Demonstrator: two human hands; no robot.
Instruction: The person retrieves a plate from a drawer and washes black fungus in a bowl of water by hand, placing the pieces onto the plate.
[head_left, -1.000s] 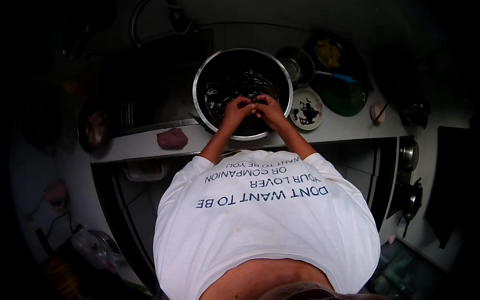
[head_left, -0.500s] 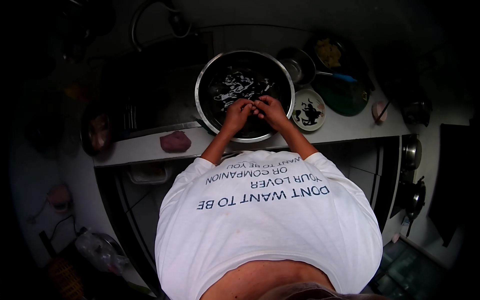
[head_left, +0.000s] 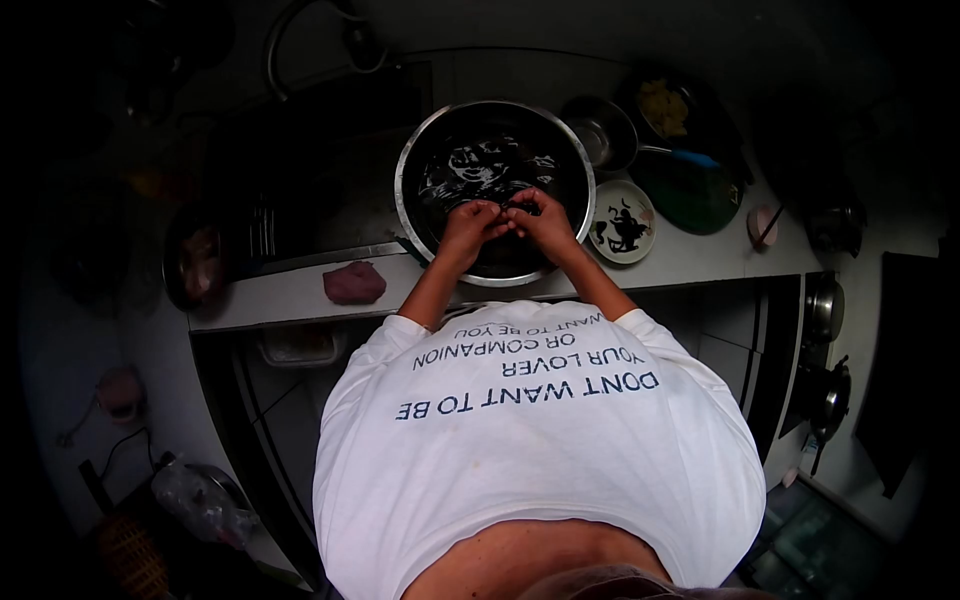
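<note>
The left hand (head_left: 466, 232) and right hand (head_left: 542, 224) meet over the lower half of a wide metal basin (head_left: 402, 190), the left wrist crossing its rim near 7 o'clock and the right near 5. Thumbs and forefingers are brought together at the tips, just below the basin's centre, above dark liquid (head_left: 480, 165) that catches streaks of light. The view is too dim there to tell whether the fingers grip a small piece or only press on each other.

Just outside the rim, between 3 and 4 o'clock, a white plate (head_left: 610, 196) bears thin dark pieces (head_left: 626, 235). These look wet, so they would likely be light, limp and slippery, easy to tear; a gentle fingertip pinch at the thicker part should suit them best. The basin should be stiff and, with liquid inside, heavy and apt to slop; its rim at 9 and 3 o'clock gives the surest hold. A saucepan (head_left: 601, 132) sits near its 2 o'clock.

Compared with half a second ago, a little more gap shows between the two sets of fingertips, and the bright ripples form a different pattern. Basin and plate appear slightly further right, together with the counter.
</note>
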